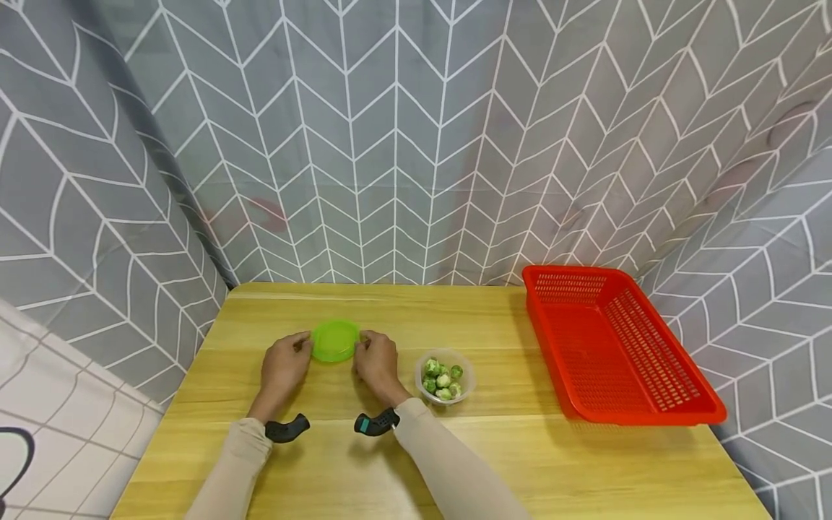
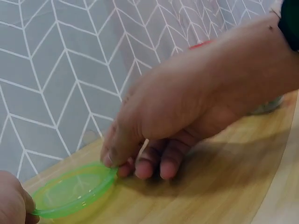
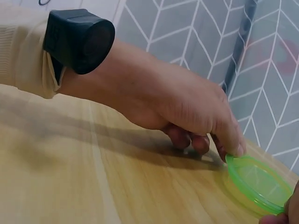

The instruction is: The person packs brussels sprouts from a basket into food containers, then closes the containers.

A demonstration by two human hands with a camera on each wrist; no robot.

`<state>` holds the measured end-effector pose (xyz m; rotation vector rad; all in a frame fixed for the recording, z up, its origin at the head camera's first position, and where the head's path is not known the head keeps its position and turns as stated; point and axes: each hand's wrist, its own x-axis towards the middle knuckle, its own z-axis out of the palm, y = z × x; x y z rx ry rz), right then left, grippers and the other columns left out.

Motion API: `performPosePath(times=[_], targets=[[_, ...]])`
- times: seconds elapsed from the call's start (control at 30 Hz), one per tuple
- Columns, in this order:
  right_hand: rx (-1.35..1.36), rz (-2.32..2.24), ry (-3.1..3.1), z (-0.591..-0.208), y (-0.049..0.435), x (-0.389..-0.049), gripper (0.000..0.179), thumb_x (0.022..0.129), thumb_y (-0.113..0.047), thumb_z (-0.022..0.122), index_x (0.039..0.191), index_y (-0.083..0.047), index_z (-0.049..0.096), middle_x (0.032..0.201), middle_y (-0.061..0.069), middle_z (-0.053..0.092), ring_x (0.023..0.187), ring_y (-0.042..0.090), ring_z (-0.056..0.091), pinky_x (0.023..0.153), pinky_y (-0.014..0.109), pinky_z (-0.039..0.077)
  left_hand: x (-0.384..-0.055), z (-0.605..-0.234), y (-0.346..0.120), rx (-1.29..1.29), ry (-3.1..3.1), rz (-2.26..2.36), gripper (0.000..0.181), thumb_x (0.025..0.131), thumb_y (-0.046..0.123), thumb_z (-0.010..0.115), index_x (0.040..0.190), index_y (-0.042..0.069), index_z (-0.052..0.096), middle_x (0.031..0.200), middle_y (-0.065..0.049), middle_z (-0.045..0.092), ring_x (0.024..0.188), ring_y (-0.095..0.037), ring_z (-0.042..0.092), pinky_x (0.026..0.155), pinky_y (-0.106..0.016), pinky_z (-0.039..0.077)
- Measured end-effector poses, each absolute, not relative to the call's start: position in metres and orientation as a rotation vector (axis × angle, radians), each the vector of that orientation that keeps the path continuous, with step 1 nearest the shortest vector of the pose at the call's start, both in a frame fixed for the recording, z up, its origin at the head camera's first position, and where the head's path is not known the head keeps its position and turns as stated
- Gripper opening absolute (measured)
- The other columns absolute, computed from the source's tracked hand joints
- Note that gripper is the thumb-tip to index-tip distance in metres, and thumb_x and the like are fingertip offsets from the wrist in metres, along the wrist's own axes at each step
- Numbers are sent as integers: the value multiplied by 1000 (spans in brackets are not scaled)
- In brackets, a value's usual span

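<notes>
A round, see-through green lid [image 1: 334,341] is held just at or above the wooden table, between two hands. My left hand [image 1: 284,367] pinches its left edge with thumb and fingertips, and my right hand [image 1: 377,363] pinches the right edge. In the left wrist view the right hand [image 2: 168,102] has its other fingers curled beneath, beside the lid [image 2: 74,189]. The right wrist view shows the left hand [image 3: 187,105] with its fingertips on the rim of the lid [image 3: 259,182]. Close to the right hand stands a clear round container [image 1: 466,360] holding several Brussels sprouts [image 1: 444,381].
A red perforated plastic basket [image 1: 604,354] sits at the table's right side. The wooden table [image 1: 494,462] ends at the back against a grey curtain [image 1: 403,144] with white chevron lines. More patterned cloth hangs at both sides.
</notes>
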<state>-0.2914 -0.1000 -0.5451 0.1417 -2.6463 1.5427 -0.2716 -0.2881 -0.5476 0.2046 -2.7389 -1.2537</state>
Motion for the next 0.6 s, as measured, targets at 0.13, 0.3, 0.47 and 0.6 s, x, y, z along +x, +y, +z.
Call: performPosePath(times=[0.13, 0.3, 0.47, 0.6], targets=[[143, 1559, -2618, -538, -95, -283, 29, 100, -5, 59, 126, 0, 69, 76, 5, 72, 44, 5, 54, 51, 23, 47, -267, -543, -286, 200, -2689, -1309, 39, 106, 25, 53, 137, 5, 63, 121, -18, 68, 101, -35, 66, 68, -40, 51], [173, 1785, -2530, -516, -84, -271, 33, 102, -7, 56, 134, 1, 62, 84, 10, 69, 47, 21, 63, 43, 28, 50, -261, -528, -277, 196, -2618, -1349, 37, 105, 26, 56, 133, 5, 66, 118, -18, 69, 83, -27, 62, 58, -32, 44], [112, 1880, -2484, -490, -64, -256, 34, 103, -10, 57, 136, -4, 61, 91, 6, 62, 62, 37, 69, 43, 36, 53, -254, -512, -262, 193, -2585, -1448, 40, 103, 34, 58, 133, 9, 67, 116, -14, 68, 81, -22, 55, 60, -29, 44], [102, 1792, -2477, -478, -41, -246, 31, 102, -12, 58, 132, -5, 64, 90, 7, 66, 59, 37, 68, 39, 31, 48, -244, -504, -243, 165, -2563, -1558, 41, 101, 39, 62, 132, 14, 68, 114, -10, 67, 72, -20, 52, 54, -28, 41]])
